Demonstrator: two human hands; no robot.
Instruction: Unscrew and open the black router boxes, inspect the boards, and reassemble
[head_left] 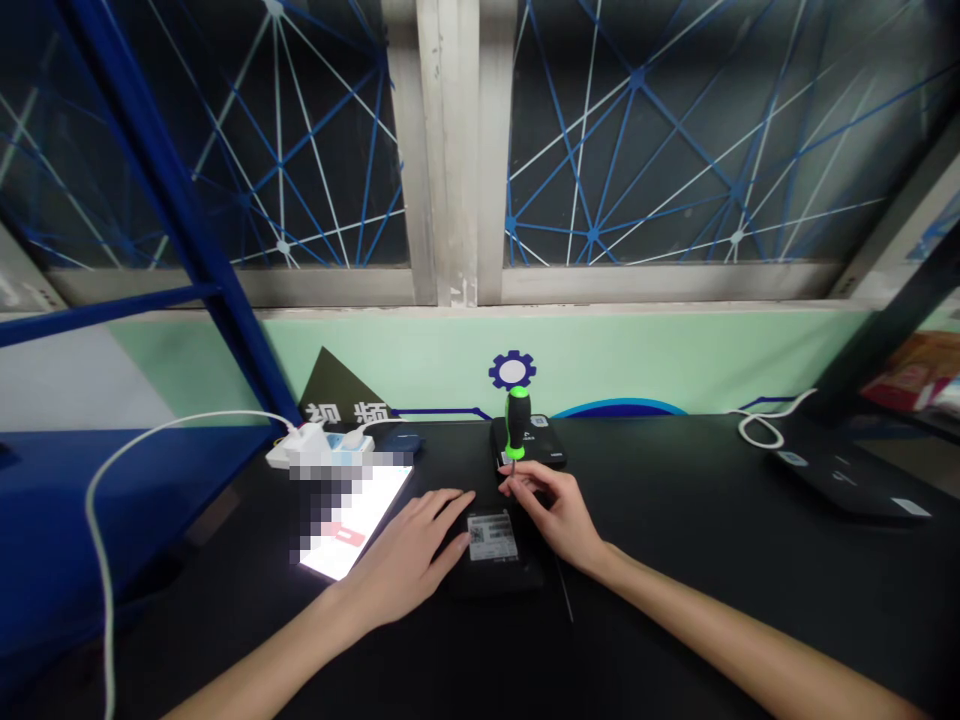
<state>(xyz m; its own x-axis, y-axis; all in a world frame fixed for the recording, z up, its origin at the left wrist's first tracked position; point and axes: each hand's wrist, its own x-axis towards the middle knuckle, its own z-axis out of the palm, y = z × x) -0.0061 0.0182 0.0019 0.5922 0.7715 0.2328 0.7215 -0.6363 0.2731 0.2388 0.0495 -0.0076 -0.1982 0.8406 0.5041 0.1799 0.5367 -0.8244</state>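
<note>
A flat black device [491, 560] with a white label [492, 537] lies on the black table [675, 560]. My left hand [409, 555] rests flat on the device's left part, fingers stretched out. My right hand [559, 510] is curled at the device's far right corner, fingertips pinched low on a green-and-black screwdriver [515, 425] that stands upright there. Its tip is hidden by my fingers.
A lit phone [352, 520] lies left of the device. A white charger block [315, 447] and white cable [135, 450] sit behind it. Another black device [536, 440] lies behind the screwdriver. A third black device [847, 470] with a white cord [765, 425] sits at far right.
</note>
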